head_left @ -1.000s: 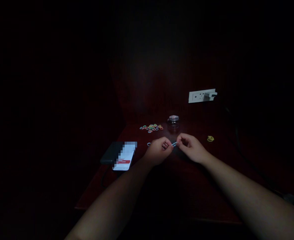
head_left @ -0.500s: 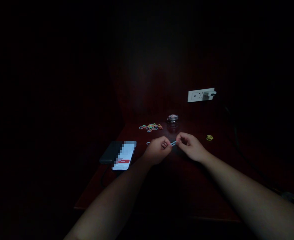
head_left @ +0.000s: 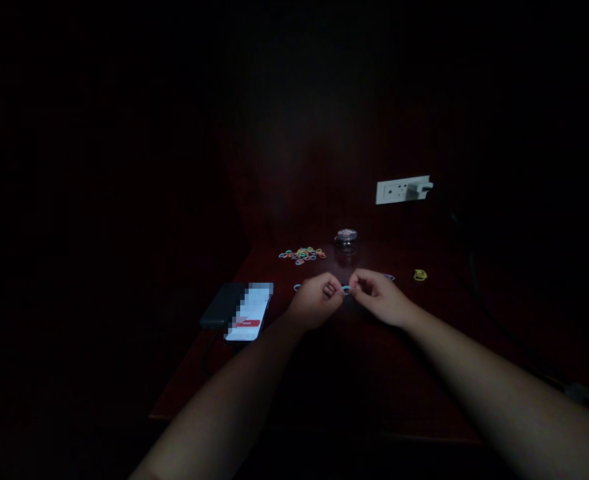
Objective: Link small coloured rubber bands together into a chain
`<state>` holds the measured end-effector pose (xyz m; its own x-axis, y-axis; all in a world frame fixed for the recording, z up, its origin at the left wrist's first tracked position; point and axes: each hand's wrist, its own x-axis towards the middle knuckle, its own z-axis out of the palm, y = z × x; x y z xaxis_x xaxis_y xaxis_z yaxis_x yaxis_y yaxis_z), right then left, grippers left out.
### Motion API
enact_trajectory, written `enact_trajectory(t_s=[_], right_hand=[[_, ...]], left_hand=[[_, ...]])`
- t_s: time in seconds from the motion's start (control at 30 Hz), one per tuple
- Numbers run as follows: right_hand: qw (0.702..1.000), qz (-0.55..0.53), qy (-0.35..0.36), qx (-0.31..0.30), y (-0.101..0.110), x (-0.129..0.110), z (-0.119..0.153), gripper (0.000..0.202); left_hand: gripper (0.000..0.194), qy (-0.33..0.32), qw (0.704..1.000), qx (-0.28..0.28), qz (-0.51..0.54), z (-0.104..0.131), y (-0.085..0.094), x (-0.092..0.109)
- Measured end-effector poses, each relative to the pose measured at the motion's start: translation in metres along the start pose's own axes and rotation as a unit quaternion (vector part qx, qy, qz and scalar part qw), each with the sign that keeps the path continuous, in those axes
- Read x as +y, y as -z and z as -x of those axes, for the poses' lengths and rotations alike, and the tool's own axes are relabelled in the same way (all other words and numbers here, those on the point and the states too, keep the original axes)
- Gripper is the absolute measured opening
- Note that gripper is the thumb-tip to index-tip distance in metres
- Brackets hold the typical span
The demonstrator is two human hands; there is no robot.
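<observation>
the light blue band [head_left: 346, 291] has just gone from pulled thin to a small, loose loop, and the right hand [head_left: 381, 297] has come a little closer to the left hand [head_left: 315, 301]. the band is between the two hands, over the dark red table [head_left: 374, 393]. the left hand is closed small, with its finger and thumb pinching one side of the band. the right hand has its finger and thumb close together too, at the other side of the band; it looks like a pinch, but it is too small to be sure. that seems to mean the band is not being pulled hard now, so its round shape is easier to see. a purple band [head_left: 389, 277] now peeks out just behind the right hand. a pale band [head_left: 297, 287] lies just beside the left hand, partly hidden. the yellow bands [head_left: 420, 275] sit past the right hand, apart from it. farther back is a heap of bright bands [head_left: 303, 255], and near it stands a clear round jar [head_left: 347, 241]. a lit phone [head_left: 249, 321] lies to the left, next to a dark flat thing [head_left: 218, 308].
</observation>
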<state>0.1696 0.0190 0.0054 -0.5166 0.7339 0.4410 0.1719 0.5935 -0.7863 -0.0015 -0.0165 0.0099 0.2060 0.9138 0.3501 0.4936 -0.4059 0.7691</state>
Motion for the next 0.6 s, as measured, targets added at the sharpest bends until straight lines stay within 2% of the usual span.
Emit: enact_trajectory(t_s=[0.27,0.6], right_hand=[[1.0,-0.009,0.009,-0.019,-0.0009,0.0014,0.0006,0.005],[1.0,-0.014,-0.006,-0.003,-0.0001,-0.0006,-0.001,0.011]], left_hand=[[0.011,-0.001,1.0,-0.006,0.005,0.0004,-0.0006,0.0016],[0.011,-0.02,1.0,-0.004,-0.012,-0.0003,-0.0007,-0.0012]])
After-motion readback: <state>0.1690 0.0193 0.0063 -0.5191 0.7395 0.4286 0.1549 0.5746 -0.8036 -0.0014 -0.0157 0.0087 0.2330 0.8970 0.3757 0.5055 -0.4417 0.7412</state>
